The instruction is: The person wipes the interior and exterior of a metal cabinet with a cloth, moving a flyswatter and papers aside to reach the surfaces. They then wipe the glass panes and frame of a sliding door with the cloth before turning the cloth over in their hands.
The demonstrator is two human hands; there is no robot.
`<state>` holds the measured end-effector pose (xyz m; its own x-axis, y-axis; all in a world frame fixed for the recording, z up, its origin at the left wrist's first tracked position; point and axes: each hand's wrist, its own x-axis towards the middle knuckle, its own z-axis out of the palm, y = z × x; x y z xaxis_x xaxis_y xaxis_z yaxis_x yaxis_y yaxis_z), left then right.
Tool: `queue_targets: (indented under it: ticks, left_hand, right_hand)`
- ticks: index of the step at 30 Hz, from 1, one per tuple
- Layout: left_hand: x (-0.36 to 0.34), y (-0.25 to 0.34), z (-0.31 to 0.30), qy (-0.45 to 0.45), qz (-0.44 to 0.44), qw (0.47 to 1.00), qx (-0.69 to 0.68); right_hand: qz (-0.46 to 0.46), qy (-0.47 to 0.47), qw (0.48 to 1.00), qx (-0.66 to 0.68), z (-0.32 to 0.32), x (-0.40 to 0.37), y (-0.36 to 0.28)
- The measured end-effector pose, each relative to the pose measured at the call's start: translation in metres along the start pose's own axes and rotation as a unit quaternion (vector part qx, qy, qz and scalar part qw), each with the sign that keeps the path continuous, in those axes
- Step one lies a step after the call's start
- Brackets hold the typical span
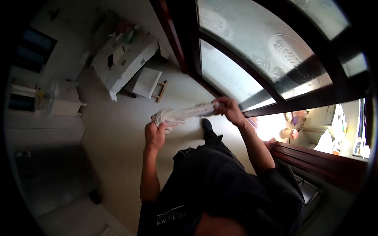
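A pale, crumpled cloth is stretched between my two hands in front of my body, above the floor. My left hand is closed on its bunched left end, and some loose folds hang there. At the other end, my right hand pinches the narrower, twisted part, a little higher in the view. Part of the cloth is hidden behind my fingers. Its exact kind is not clear.
Large dark-framed glass panels rise on the right, with a bright opening below and a red-lidded jar beyond. A table with a pale cover and a white-seated stool stand at the upper left.
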<state>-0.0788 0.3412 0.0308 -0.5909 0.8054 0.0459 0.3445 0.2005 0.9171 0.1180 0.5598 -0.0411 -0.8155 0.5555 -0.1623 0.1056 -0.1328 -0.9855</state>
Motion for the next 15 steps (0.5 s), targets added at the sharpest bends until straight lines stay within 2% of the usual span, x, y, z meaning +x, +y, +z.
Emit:
queue_targets:
  ticks: [1,2,3,4,6,7,9,10,11,12,13,14,15]
  left_hand:
    - [0.009,0.004,-0.008,-0.015,-0.011,0.998,0.053]
    - [0.020,0.009,-0.011,0.001,0.018,0.995,0.098]
    - [0.028,0.014,-0.014,0.012,0.044,0.989,0.142]
    - [0.035,0.015,-0.016,0.010,0.035,0.989,0.145]
    - [0.052,0.017,-0.020,0.069,0.028,0.953,0.295]
    - [0.061,0.020,-0.021,0.071,0.029,0.952,0.296]
    - [0.075,0.027,-0.025,0.161,0.108,0.916,0.351]
    - [0.083,0.029,-0.030,0.164,0.128,0.911,0.356]
    - [0.091,0.031,-0.031,0.160,0.130,0.912,0.355]
    - [0.099,0.030,-0.032,0.192,0.172,0.916,0.307]
    - [0.106,0.029,-0.033,0.222,0.212,0.916,0.256]
    - [0.113,0.023,-0.035,0.217,0.215,0.918,0.252]
    - [0.121,0.013,-0.037,0.197,0.251,0.933,0.166]
  right_hand:
    - [0.002,0.018,0.999,0.032,-0.006,0.011,-0.013]
    - [-0.017,0.029,0.997,0.071,-0.011,0.026,-0.014]
    - [-0.010,0.061,0.997,0.054,-0.015,0.036,-0.022]
    - [-0.027,0.048,0.997,0.054,-0.022,0.047,-0.025]
    - [-0.033,0.038,0.997,0.055,-0.032,0.063,-0.031]
    - [-0.035,0.036,0.997,0.056,-0.036,0.071,-0.033]
    - [-0.084,0.003,0.996,0.006,-0.041,0.079,-0.038]
    - [-0.082,0.005,0.997,0.008,-0.042,0.082,-0.043]
    - [-0.098,-0.010,0.989,-0.111,-0.044,0.083,-0.053]
    - [-0.111,-0.024,0.967,-0.230,-0.044,0.085,-0.058]
    - [-0.107,-0.018,0.967,-0.230,-0.042,0.087,-0.058]
    - [-0.145,0.010,0.948,-0.282,-0.037,0.090,-0.058]
    - [-0.183,0.041,0.924,-0.334,-0.034,0.092,-0.059]
